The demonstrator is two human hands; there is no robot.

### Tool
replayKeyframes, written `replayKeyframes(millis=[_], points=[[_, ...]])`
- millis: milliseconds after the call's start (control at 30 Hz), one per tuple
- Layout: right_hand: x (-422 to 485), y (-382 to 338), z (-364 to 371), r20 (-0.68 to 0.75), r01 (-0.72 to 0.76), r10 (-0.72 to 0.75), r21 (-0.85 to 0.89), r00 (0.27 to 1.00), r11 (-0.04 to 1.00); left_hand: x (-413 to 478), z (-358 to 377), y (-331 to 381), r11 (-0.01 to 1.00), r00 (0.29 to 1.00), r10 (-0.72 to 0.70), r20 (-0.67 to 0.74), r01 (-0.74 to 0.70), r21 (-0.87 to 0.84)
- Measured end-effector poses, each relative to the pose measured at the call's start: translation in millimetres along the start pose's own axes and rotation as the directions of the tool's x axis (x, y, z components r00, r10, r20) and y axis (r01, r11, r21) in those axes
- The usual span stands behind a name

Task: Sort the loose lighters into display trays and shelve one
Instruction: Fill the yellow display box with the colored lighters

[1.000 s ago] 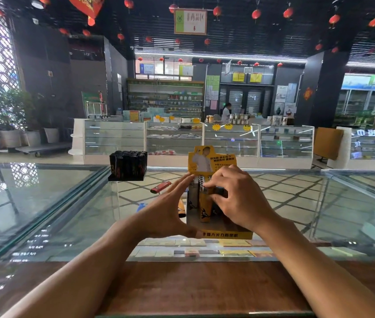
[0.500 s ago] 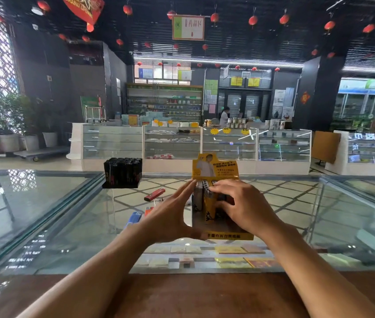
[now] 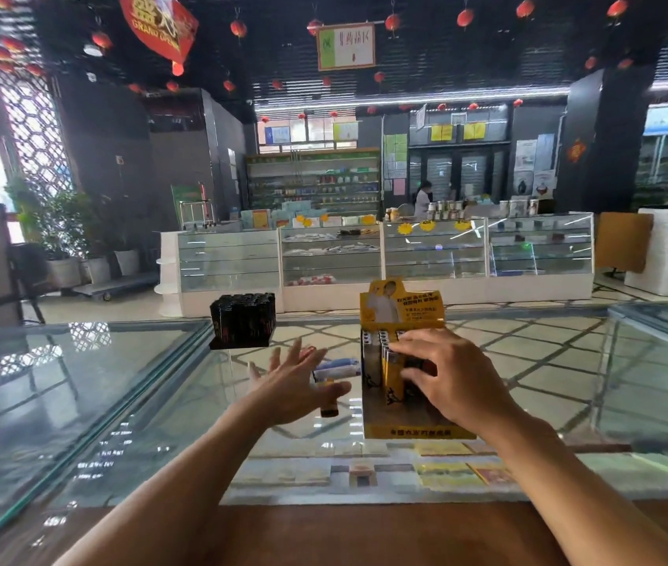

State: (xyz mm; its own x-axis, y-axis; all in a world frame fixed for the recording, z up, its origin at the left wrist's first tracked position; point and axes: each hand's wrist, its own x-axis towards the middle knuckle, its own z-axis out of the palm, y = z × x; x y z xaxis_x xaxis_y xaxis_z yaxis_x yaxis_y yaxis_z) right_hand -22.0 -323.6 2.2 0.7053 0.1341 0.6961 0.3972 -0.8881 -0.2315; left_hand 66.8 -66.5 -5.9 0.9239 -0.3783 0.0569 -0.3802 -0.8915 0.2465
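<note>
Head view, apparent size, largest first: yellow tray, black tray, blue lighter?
1. yellow tray
2. black tray, which sits farther back, so its true size against the yellow one is unsure
3. blue lighter, clearly smallest

— Where did your left hand (image 3: 291,386) go?
— You pulled it off the left side of the yellow tray (image 3: 418,431) and swung it toward the left edge of the bench (image 3: 91,402), fingers spread, above the loose lighters (image 3: 334,369).
— And the tray?
— Now only your right hand (image 3: 446,377) grips its standing lighters (image 3: 390,367).
</note>
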Motion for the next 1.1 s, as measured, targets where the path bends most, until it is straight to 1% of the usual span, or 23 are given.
replayKeyframes(millis=[100, 167, 367, 433, 567, 633, 667, 733, 800, 833, 900, 967, 1033, 1100], points=[[-1, 2, 2, -0.005, -0.005, 0.005, 0.004, 1.000, 1.000, 14, -1, -1, 0.997, 0.995, 0.059, 0.076, -0.062, 0.049], [0, 3, 3, -0.008, 0.000, 0.000, 0.007, 1.000, 1.000, 15, -1, -1, 0.991, 0.992, 0.103, 0.078, -0.109, 0.078], [-1, 0, 1, -0.005, -0.008, 0.008, 0.009, 1.000, 1.000, -15, -6, 1, 0.976, 0.984, 0.169, 0.063, -0.176, 0.130], [-2, -2, 0, -0.004, -0.008, 0.008, 0.004, 1.000, 1.000, -30, -6, -2, 0.969, 0.976, 0.218, 0.022, -0.219, 0.112], [-3, -5, 0, -0.007, -0.018, 0.018, -0.007, 1.000, 1.000, -52, -3, -16, 0.939, 0.939, 0.342, -0.028, -0.342, -0.026], [-3, -6, 0, -0.009, -0.021, 0.021, -0.003, 1.000, 1.000, -61, -5, -20, 0.922, 0.923, 0.383, -0.047, -0.385, -0.042], [-3, -6, 0, -0.011, -0.021, 0.021, -0.005, 1.000, 1.000, -64, -7, -21, 0.918, 0.917, 0.393, -0.059, -0.395, -0.019], [-4, -7, 0, -0.011, -0.024, 0.024, -0.012, 1.000, 1.000, -70, -11, -22, 0.929, 0.930, 0.364, -0.050, -0.359, 0.086], [-4, -6, 1, -0.019, -0.030, 0.029, -0.013, 0.999, 0.999, -76, -13, -23, 0.952, 0.967, 0.256, -0.001, -0.252, 0.174], [-4, -6, 1, -0.022, -0.031, 0.031, -0.014, 0.999, 0.999, -78, -12, -24, 0.965, 0.981, 0.193, 0.020, -0.194, 0.178], [-4, -7, 1, -0.020, -0.032, 0.032, -0.017, 0.999, 0.999, -83, -6, -25, 0.989, 0.994, 0.089, 0.069, -0.097, 0.113], [-4, -7, 1, -0.023, -0.029, 0.028, -0.018, 0.999, 0.999, -87, -3, -21, 0.997, 0.996, 0.044, 0.083, -0.049, 0.064], [-4, -7, 1, -0.025, -0.027, 0.026, -0.016, 0.999, 1.000, -89, 0, -16, 0.997, 0.999, 0.038, 0.028, -0.040, 0.073], [-5, -8, 1, -0.029, -0.025, 0.024, -0.014, 0.999, 1.000, -89, 0, -13, 0.996, 0.995, 0.067, -0.074, -0.061, 0.070]])
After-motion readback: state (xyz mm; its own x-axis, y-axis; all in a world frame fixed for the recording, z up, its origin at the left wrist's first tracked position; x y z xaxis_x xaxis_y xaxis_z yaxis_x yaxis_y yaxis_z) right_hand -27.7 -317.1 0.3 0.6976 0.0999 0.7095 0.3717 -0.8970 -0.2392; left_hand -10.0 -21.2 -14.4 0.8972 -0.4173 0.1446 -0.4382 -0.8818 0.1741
